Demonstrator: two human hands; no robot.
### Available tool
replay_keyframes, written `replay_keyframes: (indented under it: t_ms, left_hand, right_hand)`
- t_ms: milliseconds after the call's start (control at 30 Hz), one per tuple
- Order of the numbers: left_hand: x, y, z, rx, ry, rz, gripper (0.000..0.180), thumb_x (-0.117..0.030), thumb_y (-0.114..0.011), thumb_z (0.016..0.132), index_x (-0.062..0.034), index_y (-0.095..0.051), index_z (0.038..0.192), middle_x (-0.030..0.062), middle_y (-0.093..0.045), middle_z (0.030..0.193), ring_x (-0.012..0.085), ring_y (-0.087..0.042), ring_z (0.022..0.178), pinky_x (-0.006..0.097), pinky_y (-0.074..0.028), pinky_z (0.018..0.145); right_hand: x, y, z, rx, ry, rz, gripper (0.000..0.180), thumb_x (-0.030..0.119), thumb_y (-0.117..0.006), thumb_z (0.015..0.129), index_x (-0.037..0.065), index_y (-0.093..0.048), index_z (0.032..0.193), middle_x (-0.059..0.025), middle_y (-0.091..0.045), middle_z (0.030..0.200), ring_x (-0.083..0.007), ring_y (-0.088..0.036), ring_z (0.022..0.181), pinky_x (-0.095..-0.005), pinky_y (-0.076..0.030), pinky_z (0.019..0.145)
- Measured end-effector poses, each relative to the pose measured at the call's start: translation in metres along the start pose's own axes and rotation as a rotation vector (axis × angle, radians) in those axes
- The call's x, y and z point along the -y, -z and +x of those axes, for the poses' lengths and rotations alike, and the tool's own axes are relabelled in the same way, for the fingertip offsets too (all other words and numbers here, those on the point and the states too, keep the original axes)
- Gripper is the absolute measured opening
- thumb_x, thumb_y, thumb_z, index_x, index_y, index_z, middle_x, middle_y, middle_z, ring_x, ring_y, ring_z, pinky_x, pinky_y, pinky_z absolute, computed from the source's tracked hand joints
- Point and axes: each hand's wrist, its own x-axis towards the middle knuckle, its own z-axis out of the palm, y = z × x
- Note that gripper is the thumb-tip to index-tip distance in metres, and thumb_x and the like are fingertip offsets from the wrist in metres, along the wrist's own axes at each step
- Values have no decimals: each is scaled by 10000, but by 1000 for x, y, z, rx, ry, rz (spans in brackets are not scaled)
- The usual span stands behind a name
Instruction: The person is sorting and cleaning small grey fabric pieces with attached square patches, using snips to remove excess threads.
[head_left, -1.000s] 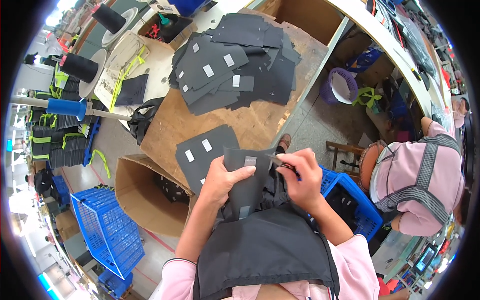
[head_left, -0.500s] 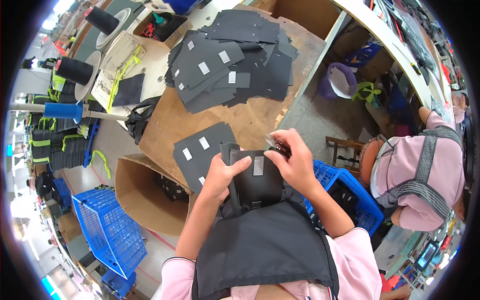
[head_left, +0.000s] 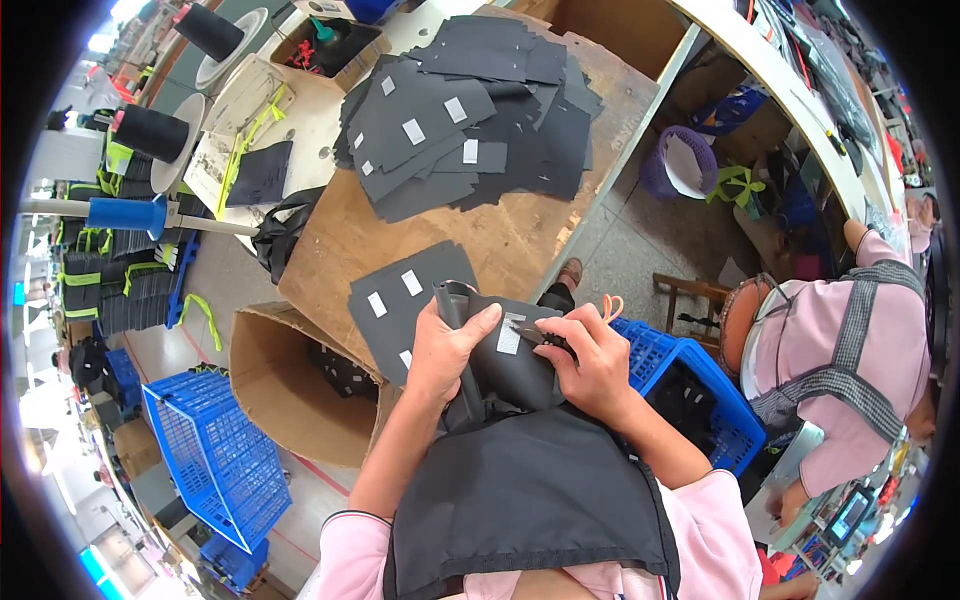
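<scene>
My left hand [head_left: 442,352] grips a dark, partly rolled sheet piece [head_left: 515,378], its thumb pressing on the front. A white rectangular patch [head_left: 508,341] sits on that piece. Closed in my right hand [head_left: 600,368] is a pair of thread snips [head_left: 548,338] with a dark body, its pointed tips over the patch; whether they touch it I cannot tell. An orange loop [head_left: 612,308] shows beside the right fingers. Just beyond my left hand, a flat dark sheet [head_left: 385,330] with white patches lies on the wooden board.
A heap of dark cut pieces [head_left: 470,120] covers the far part of the wooden board [head_left: 350,240]. An open cardboard box [head_left: 285,400] stands left, near a blue crate [head_left: 220,450]. Another blue crate [head_left: 735,440] is at my right, beside a seated person [head_left: 830,340].
My right hand has brought the snips down and left, from the piece's upper edge onto its white patch. The piece is tilted differently. The person at right has lowered an arm.
</scene>
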Motion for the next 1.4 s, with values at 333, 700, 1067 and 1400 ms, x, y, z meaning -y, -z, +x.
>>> replay_keyframes:
  t_ms: [333,700,1067,1400]
  left_hand:
    - [2,2,0,16,11,-10,252,-125,-717,768,-31,-539,920,18,-567,811,99,-537,737,250,-450,670]
    - [17,65,26,-190,-22,-18,410,-118,-745,729,-10,-528,1061,59,-584,928,160,-559,866,297,-452,813]
    - [52,99,39,-710,-534,1175,867,-105,-737,668,-66,-248,1383,229,-125,1447,390,-157,1332,489,-174,1068]
    - [-8,64,50,-510,-910,929,813,-162,-734,698,-23,-285,1361,247,-184,1431,401,-206,1312,482,-184,1069]
  right_hand:
    - [3,0,-1,-9,19,-28,271,63,-714,659,68,-622,913,-68,-549,767,-238,-560,594,-315,-450,525]
    - [-53,-30,29,-101,-328,438,198,-21,-630,728,-6,-581,920,-53,-501,822,-139,-535,690,-259,-435,613]
    - [-118,-151,211,-264,-1070,1149,207,173,-663,825,52,-496,805,18,-455,607,-66,-353,388,-215,-232,336]
    - [-70,-94,204,-193,-269,483,151,69,-644,783,-39,-538,786,-39,-526,912,-109,-483,699,-252,-402,601]
